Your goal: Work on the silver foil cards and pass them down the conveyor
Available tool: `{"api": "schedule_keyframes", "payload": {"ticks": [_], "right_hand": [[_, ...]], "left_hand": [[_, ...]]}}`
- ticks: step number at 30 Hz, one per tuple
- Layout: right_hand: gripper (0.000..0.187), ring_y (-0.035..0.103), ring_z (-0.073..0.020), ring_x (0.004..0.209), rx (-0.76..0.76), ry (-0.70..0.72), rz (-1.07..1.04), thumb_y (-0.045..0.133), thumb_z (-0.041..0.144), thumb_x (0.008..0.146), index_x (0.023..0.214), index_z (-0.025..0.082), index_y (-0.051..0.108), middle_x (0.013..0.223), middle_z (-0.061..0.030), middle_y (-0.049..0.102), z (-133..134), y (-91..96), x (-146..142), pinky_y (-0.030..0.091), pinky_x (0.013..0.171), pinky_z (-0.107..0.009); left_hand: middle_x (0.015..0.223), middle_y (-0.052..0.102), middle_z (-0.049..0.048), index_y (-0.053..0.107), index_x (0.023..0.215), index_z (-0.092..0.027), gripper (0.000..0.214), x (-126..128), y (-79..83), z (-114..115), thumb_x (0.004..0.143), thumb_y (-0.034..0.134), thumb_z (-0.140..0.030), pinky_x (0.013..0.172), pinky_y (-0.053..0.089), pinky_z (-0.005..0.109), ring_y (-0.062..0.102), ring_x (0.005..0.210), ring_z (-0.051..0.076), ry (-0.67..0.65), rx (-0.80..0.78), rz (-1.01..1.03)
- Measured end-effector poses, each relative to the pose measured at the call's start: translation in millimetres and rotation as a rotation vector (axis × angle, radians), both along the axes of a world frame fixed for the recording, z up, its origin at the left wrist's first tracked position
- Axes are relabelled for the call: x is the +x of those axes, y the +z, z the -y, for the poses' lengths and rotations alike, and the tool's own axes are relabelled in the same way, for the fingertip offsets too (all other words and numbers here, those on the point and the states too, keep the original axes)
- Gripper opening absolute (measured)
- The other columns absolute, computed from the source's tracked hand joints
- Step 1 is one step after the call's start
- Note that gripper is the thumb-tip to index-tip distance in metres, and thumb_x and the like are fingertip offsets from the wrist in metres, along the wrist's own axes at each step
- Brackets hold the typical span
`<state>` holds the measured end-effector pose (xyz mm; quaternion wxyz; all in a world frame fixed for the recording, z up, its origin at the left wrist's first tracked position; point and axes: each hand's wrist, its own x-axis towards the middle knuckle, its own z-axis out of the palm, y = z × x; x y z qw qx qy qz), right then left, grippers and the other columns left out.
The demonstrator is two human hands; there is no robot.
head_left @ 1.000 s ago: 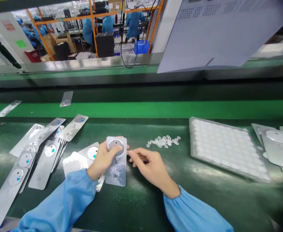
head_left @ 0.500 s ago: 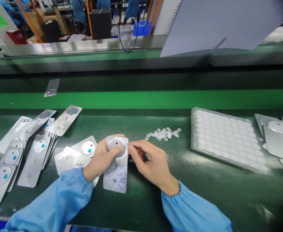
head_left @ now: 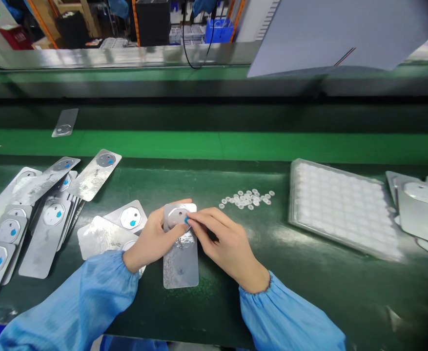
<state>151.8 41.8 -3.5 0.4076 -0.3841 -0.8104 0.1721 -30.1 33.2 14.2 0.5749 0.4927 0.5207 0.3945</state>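
My left hand (head_left: 158, 236) is closed around the upper left of a silvery phone back panel (head_left: 180, 263), its thumb lying on the front below the round camera area. The panel hangs over the green work surface with its camera end away from me. My right hand (head_left: 228, 241) is closed in a pinch at the right edge of that round area, on a small blue tab (head_left: 186, 220). Fingertips hide part of the tab. Beyond my hands lies a loose heap of small clear rings (head_left: 248, 199). Under my left forearm are more panels (head_left: 106, 236).
At left lie overlapping panels (head_left: 45, 243) with blue tabs. A clear tray (head_left: 345, 209) of white round pieces stands at right, beside more panels (head_left: 422, 209). One panel (head_left: 65, 122) lies past the bright green strip. A white sheet (head_left: 327, 34) hangs at top right.
My right fingertips have moved from the panel's right edge onto the blue tab by the camera area. The tab now shows at the fingertips. The view has shifted slightly.
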Motion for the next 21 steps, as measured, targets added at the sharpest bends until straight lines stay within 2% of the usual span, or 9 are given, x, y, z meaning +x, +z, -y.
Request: {"api": "schedule_keyframes", "payload": {"ticks": [6,10,15,21], "right_hand": [[0.014,0.072,-0.0162,0.082,0.014,-0.015,0.046,0.059,0.016,0.103,0.11,0.021,0.069,0.098,-0.005,0.074,0.2,0.0,0.3,0.059,0.075,-0.028],[0.012,0.072,-0.0158,0.081,0.018,-0.024,0.076,0.057,0.018,0.104,0.105,0.021,0.069,0.095,-0.0045,0.074,0.4,0.9,-0.3,0.056,0.069,-0.026],[0.013,0.068,-0.0143,0.071,0.011,-0.052,0.155,0.053,0.021,0.105,0.101,0.022,0.065,0.093,-0.0039,0.073,0.8,3.1,-1.4,0.048,0.055,-0.025],[0.013,0.066,-0.0132,0.069,0.016,-0.049,0.178,0.051,0.021,0.105,0.102,0.021,0.064,0.092,-0.0038,0.072,1.0,4.7,-1.0,0.045,0.054,-0.025]], "left_hand": [[0.12,0.074,0.0095,0.066,0.132,-0.014,0.045,-0.6,-2.7,1.3,0.089,0.071,-0.027,0.085,0.051,0.03,0.067,0.099,0.022,-0.035,0.064,-0.047],[0.123,0.073,0.01,0.067,0.131,-0.014,0.043,-0.8,-4.1,1.8,0.09,0.07,-0.028,0.087,0.052,0.03,0.067,0.101,0.023,-0.052,0.085,-0.047],[0.121,0.074,0.01,0.065,0.134,-0.015,0.046,0.4,-2.9,2.9,0.091,0.071,-0.03,0.087,0.053,0.03,0.068,0.106,0.025,-0.047,0.049,-0.028],[0.122,0.073,0.0094,0.065,0.134,-0.014,0.048,1.3,-1.1,1.6,0.089,0.072,-0.029,0.09,0.052,0.03,0.067,0.106,0.025,-0.026,0.008,-0.015]]}}
